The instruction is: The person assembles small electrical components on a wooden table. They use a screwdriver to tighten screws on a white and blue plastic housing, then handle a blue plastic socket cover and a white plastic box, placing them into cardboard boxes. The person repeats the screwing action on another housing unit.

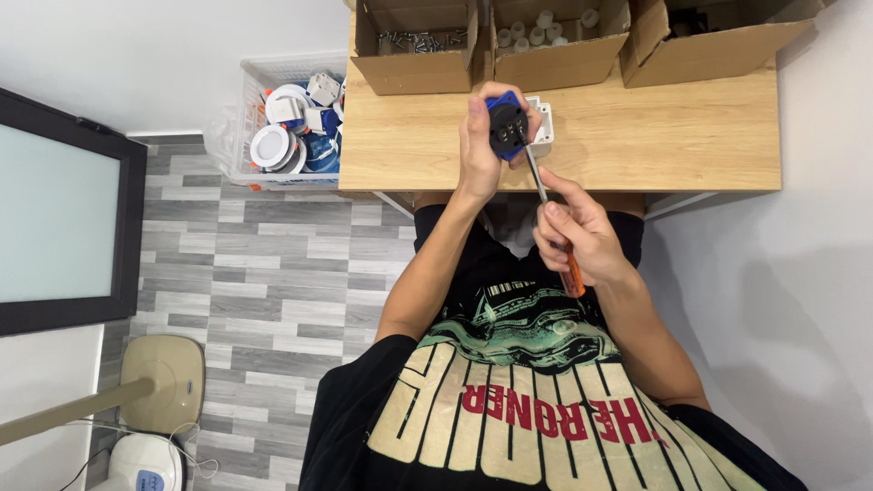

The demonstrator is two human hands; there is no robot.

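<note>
Right hand (582, 238) grips an orange-handled screwdriver (553, 227), tip set into the blue socket insert (506, 125). Left hand (479, 145) clasps that insert above the wooden table (655, 136). Beyond: three cardboard boxes (414, 55); a white basket (273, 118) alongside.

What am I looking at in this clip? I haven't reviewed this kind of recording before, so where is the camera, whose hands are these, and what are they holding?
There is no machine: one camera sits on a person's head and looks straight down, so you see their own arms, black printed shirt and the floor below. The left hand grips a blue and black round electrical part with a white back just above the wooden table. The right hand holds a screwdriver with an orange handle, its tip at the part. Along the table's far edge stand three open cardboard boxes; one holds screws, another small white pieces. Left of the table, a white basket holds more white and blue parts.
</note>
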